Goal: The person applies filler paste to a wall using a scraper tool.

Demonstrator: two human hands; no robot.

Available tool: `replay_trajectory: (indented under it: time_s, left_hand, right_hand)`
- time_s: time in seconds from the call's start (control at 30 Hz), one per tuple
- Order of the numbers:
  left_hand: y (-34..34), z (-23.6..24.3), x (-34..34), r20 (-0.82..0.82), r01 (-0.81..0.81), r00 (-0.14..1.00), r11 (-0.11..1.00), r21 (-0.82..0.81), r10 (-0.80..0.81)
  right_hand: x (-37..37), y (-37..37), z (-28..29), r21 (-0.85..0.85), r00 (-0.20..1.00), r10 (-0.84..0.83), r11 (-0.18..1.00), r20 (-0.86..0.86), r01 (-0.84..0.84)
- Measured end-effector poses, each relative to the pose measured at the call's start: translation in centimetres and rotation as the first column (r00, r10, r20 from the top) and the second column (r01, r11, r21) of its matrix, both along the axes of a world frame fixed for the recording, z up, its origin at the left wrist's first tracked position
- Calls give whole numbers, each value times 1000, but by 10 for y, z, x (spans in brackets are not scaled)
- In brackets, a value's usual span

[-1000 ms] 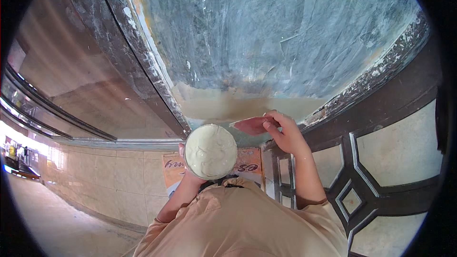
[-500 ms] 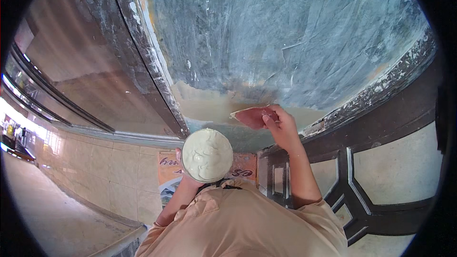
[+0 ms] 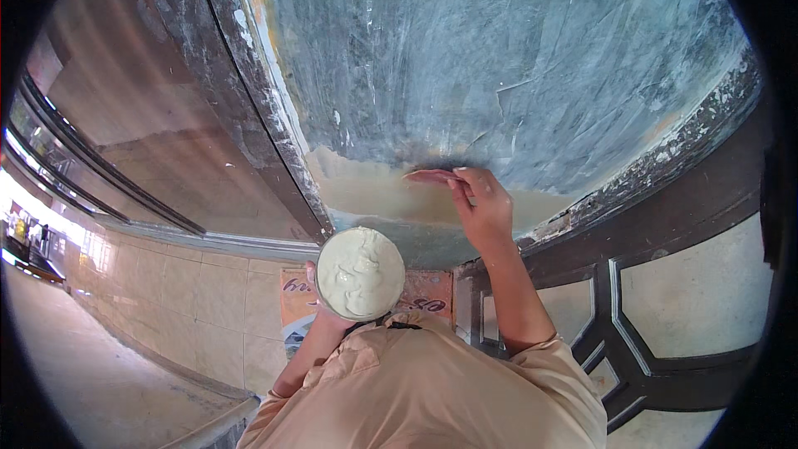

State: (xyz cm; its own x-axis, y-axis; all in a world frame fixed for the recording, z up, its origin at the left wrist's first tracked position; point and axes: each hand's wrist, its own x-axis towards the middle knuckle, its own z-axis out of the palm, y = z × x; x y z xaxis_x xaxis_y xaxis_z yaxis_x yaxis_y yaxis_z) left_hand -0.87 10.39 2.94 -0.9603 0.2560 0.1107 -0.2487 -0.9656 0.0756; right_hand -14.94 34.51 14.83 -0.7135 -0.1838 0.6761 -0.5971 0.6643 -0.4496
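1. Hands: 2. Left hand is gripping the tub from below and its left side; right hand pinches the spreader between thumb and fingers.
2. Tub: 1, round, in front of the shirt, mouth facing the camera. One mass of pale paste inside, surface ridged.
3. Spreader: 1, thin, reddish, seen nearly edge-on, pointing left from the right hand. Sits over the beige band low on the blue-grey panel. Can't tell if its edge touches.
4. Dark frame edges beside panel: 2, left and right, both flecked white.
5. Orange printed sheet: 1, mostly hidden behind tub, left arm and shirt.
6. Dark grille: 1, at right, lower part cut off by the view's rim.
7. Hidden: most left-hand fingers, tub wall and bottom, the spreader's gripped end.
8. Far-left clutter: too small and glared to count.
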Motion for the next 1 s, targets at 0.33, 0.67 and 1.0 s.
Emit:
replay_trajectory:
  time_s: [0.33, 0.67, 1.0]
  left_hand:
    - [-17, 9, -3, 155, 50, 985, 987, 152, -73]
    - [-23, 21, -7, 254, 45, 964, 900, -433, 74]
    - [-36, -3, -6, 184, 64, 983, 951, -302, -7]
  right_hand:
    - [-8, 3, 0, 166, 998, 46, 985, -43, -39]
    - [7, -4, 5, 70, 993, 72, 995, -98, -65]
    - [13, -12, 24, -124, 1000, -15, 992, 1, 15]
